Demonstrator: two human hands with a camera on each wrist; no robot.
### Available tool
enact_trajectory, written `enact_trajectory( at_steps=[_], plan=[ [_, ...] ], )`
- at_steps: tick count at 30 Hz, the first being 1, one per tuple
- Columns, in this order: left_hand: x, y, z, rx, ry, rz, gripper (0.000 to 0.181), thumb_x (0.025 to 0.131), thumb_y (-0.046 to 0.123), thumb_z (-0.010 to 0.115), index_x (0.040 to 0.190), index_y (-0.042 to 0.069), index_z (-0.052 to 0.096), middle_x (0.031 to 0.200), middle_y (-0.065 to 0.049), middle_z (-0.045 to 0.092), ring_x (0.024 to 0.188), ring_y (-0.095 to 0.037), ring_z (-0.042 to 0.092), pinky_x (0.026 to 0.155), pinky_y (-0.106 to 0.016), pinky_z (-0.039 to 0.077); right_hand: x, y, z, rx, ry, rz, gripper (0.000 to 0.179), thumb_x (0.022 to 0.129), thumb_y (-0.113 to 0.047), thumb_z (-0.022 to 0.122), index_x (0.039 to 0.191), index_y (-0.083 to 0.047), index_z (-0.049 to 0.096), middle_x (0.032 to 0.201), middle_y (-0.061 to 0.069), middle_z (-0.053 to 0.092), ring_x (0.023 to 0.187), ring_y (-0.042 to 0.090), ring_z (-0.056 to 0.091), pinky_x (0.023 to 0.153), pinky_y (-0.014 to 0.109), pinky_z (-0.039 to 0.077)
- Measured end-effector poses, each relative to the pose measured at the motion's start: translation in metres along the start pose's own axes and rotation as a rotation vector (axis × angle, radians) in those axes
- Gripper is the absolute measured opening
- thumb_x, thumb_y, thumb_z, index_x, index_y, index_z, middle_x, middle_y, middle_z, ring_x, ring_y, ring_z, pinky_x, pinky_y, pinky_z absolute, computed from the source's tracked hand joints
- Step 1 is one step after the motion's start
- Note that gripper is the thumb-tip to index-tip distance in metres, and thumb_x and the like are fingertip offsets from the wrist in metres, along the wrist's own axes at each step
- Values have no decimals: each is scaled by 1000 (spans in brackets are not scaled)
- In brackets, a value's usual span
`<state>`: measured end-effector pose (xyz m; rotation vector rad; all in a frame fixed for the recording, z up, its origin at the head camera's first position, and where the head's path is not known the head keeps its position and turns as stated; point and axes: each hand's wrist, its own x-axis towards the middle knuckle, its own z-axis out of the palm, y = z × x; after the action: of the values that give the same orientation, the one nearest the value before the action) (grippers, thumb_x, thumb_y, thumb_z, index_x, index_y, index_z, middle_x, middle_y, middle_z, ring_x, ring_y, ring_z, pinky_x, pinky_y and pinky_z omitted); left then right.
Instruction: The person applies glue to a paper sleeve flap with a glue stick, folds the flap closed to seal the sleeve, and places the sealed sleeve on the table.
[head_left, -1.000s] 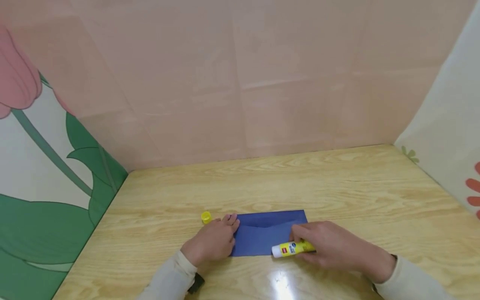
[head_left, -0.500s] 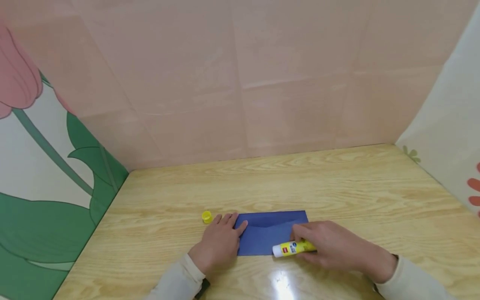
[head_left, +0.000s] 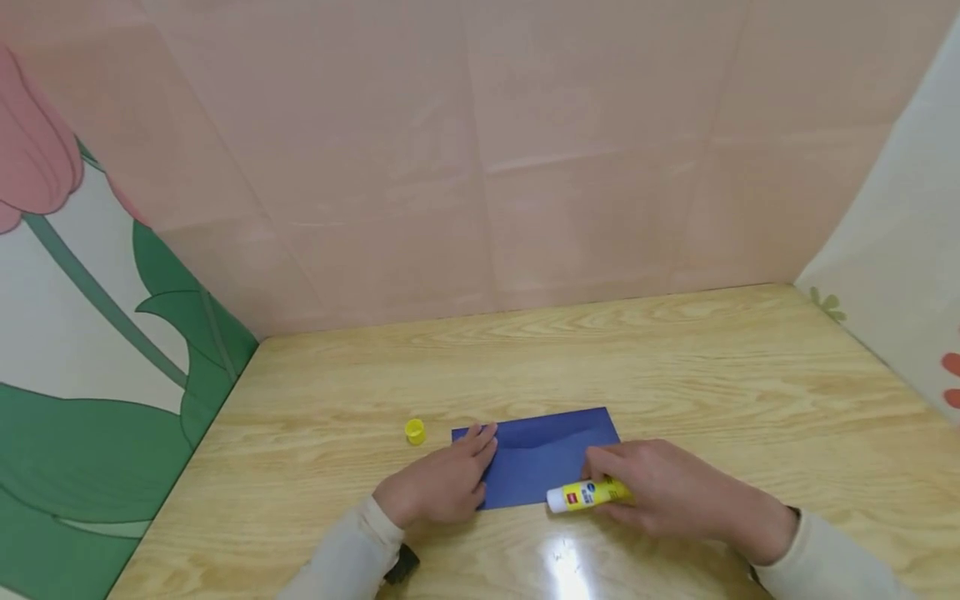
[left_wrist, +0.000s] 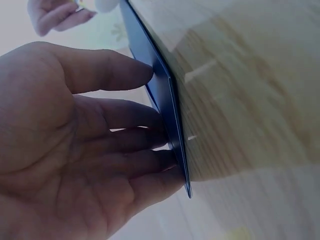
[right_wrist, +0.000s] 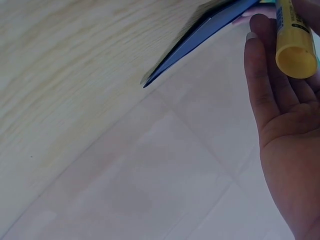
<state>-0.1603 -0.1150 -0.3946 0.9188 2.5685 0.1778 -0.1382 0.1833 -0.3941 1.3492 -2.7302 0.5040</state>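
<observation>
The glue stick (head_left: 591, 495) has a red label, too small to read. The right hand (head_left: 663, 487) grips it by the near edge of the envelope (head_left: 523, 473); the left hand (head_left: 444, 482), fingers nearly straight, touches the envelope.

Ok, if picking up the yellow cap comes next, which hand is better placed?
Probably the left hand: it is nearer the yellow cap and merely rests on the blue envelope. The right hand is farther off and occupied, gripping the glue stick.
</observation>
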Motion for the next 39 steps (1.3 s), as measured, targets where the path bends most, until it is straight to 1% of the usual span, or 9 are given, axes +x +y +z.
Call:
enact_trajectory(
  at_steps=[4,6,11,19,24,26,30,36,39],
  plan=[
    [0,0,0,2,1,-4,57,103,19,45,155,0,30,167,-11,17,155,-29,15,125,-40,23,0,0,-1,-3,-1,0,31,81,-23,81,96,-28,54,93,-17,67,76,-7,55,61,18,50],
    [1,0,0,1,16,-5,56,103,19,46,156,7,30,167,-9,18,155,-28,18,123,-39,29,0,0,-1,-3,-5,3,31,81,-24,81,95,-28,54,94,-17,67,76,-7,55,61,18,50],
    [4,-2,2,79,72,18,55,103,15,46,156,22,34,165,-5,27,152,-24,28,120,-39,35,0,0,-2,12,-31,36,29,83,-26,80,94,-30,53,94,-18,66,76,-8,53,62,18,49],
    [5,7,4,163,101,-20,50,100,11,44,151,16,45,162,-8,34,150,-27,32,122,-40,32,-1,1,1,15,12,7,30,81,-25,81,93,-28,54,90,-19,65,73,-9,51,60,17,47],
    [3,14,4,98,80,-43,57,95,7,51,151,9,42,165,-6,26,153,-25,27,122,-39,30,0,1,1,6,8,20,30,81,-26,81,93,-28,53,88,-21,63,73,-9,49,60,17,47],
    [3,15,3,62,90,-40,55,97,8,50,151,6,41,165,-5,26,152,-23,28,121,-37,33,0,2,0,0,10,18,30,81,-26,81,93,-28,53,88,-20,63,73,-9,50,61,17,48],
    [5,15,1,60,105,-31,53,101,11,43,154,10,37,164,-4,28,151,-20,30,120,-36,35,0,3,-2,-12,13,14,31,81,-26,81,93,-28,53,87,-20,62,73,-9,51,61,17,48],
    [9,17,3,177,93,-33,63,92,9,51,153,17,39,164,-3,29,151,-23,28,120,-38,35,-1,3,0,-1,20,-11,30,82,-26,80,93,-28,52,85,-22,59,71,-9,47,59,15,44],
    [10,17,4,177,100,-33,62,91,7,50,152,15,41,165,-2,28,153,-24,26,122,-39,31,0,2,2,-2,19,-10,29,83,-27,80,94,-28,53,85,-22,59,71,-10,47,60,15,45]
  ],
)
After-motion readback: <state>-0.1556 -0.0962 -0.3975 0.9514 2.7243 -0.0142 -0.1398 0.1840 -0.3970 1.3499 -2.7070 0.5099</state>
